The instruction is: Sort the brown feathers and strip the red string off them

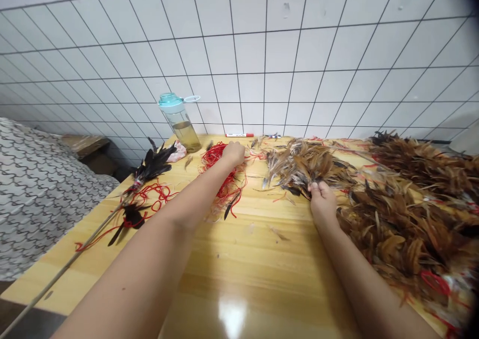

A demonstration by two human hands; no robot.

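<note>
Seemingly, the work is partway: left of the tangled heap of thin red string (213, 153), glossy black feathers (155, 160) look bound to a slender pale stick (88, 243); right of the heap, a brown-and-grey feather bunch (314, 157) shows no binding. The left hand (234, 153), arm outstretched, is at the heap, fingers curled (any grip is hidden); the right hand (322, 197) pinches the bunch's near end.

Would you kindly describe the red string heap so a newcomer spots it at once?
Find the table, then the bottle at its back. Just right of that, by the left hand, lies the heap, denser than the red strands further left.
</note>
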